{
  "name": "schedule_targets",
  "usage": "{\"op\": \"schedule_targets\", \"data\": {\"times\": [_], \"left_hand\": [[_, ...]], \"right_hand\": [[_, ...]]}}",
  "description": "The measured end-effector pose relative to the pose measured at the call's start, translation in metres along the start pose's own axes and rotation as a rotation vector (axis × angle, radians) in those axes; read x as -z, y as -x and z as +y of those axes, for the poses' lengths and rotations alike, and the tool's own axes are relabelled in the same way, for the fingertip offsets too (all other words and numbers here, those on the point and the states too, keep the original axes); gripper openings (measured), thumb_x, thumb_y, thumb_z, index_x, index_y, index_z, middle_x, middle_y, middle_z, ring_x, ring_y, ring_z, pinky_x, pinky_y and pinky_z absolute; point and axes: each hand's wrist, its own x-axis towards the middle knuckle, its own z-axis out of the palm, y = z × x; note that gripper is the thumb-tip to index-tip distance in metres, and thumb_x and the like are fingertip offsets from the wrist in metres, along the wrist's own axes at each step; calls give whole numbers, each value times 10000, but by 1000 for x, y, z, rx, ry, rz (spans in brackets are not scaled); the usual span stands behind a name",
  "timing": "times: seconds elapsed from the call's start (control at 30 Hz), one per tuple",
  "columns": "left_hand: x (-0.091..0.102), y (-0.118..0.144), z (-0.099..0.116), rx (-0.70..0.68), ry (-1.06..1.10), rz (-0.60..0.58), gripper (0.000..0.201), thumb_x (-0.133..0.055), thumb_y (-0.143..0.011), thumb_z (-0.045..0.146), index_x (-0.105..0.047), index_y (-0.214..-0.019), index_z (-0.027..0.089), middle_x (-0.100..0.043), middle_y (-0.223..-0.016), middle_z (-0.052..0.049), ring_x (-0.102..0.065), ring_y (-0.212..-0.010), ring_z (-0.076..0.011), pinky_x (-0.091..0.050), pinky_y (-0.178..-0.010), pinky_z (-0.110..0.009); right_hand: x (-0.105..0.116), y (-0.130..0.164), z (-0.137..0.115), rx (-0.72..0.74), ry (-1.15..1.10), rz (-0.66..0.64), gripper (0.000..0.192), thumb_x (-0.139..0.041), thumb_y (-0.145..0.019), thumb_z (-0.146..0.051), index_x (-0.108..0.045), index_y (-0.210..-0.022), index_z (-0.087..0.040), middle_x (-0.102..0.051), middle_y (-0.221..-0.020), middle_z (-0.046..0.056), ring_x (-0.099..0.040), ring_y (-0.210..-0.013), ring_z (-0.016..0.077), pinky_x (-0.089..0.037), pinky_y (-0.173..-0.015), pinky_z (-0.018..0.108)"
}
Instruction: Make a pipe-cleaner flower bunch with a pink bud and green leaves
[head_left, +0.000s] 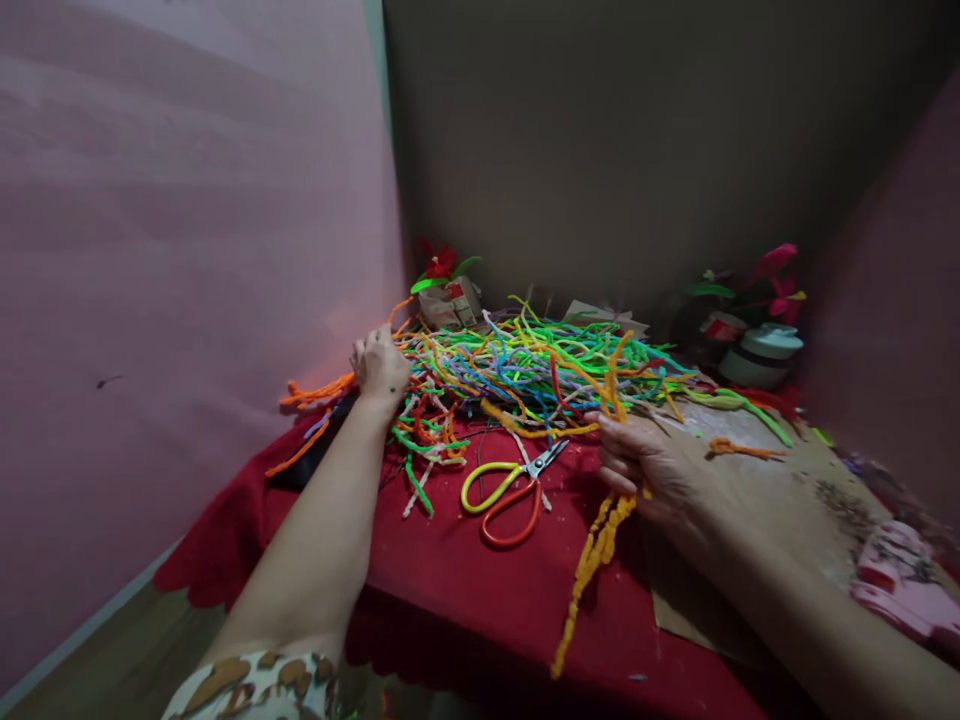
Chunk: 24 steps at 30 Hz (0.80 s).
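Head view: a heap of coloured pipe cleaners (525, 370) fills the middle of the frame, lying on a red cloth (465, 590) over a table. The left hand (380, 367), left of centre, rests knuckles-up on the heap's left edge, fingers curled into the strands; whether it actually grips any cannot be told. The right hand (649, 465), right of centre, is closed around a bunch of yellow-orange pipe cleaners (592, 560) whose tails hang toward the lower middle, over the cloth's edge. Scissors (510, 487) with yellow and orange handles lie closed between the two hands.

To pull strands cleanly, it seems best to pin the heap with the left hand and draw one colour slowly, lifting it clear of the tangle and away from the scissors.
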Motion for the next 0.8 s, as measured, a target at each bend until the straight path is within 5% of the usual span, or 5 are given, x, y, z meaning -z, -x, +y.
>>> {"op": "schedule_targets", "data": {"times": [0.13,0.27,0.43,0.63,0.8], "left_hand": [[3,0,21,-183,-3,54,526,-429,-746,60,-495,-1257,164,-486,-1290,-143,-369,-1208,-313,-269,-1012,-459],[-18,-12,39,-269,52,-295,296,-471,-783,160,-675,-990,216,-659,-1050,-70,-542,-1045,-243,-374,-943,-354],[-50,-25,37,-170,31,-477,98,-648,-721,280,-684,-767,201,-690,-837,-67,-611,-906,-226,-435,-841,-351],[-47,-33,35,-14,213,-420,121,-663,-654,223,-621,-549,180,-688,-712,-89,-618,-912,-264,-438,-801,-329],[-28,-38,36,133,554,-348,225,-536,-747,266,-586,-568,140,-643,-554,-62,-637,-593,-184,-481,-603,-280]], "right_hand": [[-1,-2,3,-4,-18,-30,237,-671,-718,-349,-576,-809,-152,-196,-411,-134,-94,-331,22,-183,-268,134],[-2,-1,5,-33,-6,-63,244,-649,-739,-344,-587,-877,-153,-319,-413,-113,-126,-316,19,-190,-262,131],[-3,1,5,-17,-21,-71,247,-671,-717,-272,-590,-925,-166,-573,-557,-41,-166,-302,-1,-190,-263,130],[-2,1,4,36,-15,-56,273,-689,-682,-208,-616,-944,-181,-666,-703,-10,-183,-306,-11,-204,-267,134],[-2,-1,7,73,26,-62,290,-683,-688,-228,-607,-964,-178,-675,-710,0,-167,-313,-10,-216,-271,134]]}}
